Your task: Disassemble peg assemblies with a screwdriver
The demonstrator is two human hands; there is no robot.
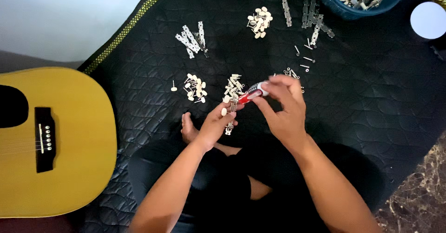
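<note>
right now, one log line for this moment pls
left hand: holds tuner strip | right hand: holds red-handled screwdriver | surface: black mat

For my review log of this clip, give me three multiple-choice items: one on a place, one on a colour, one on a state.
1. Where is the guitar?
A. On the person's left
B. On the person's right
C. Inside the blue bowl

2. What colour is the mat?
A. Black
B. White
C. Red

3. What is the right hand doing?
A. Resting flat on the mat
B. Holding a red-handled screwdriver
C. Lifting the guitar

Answers:
1 A, its yellow body lies at the left edge.
2 A, black quilted cloth lies under the small parts.
3 B, its grip closes on the handle, the tip aimed at the tuner strip in the left hand.
</note>
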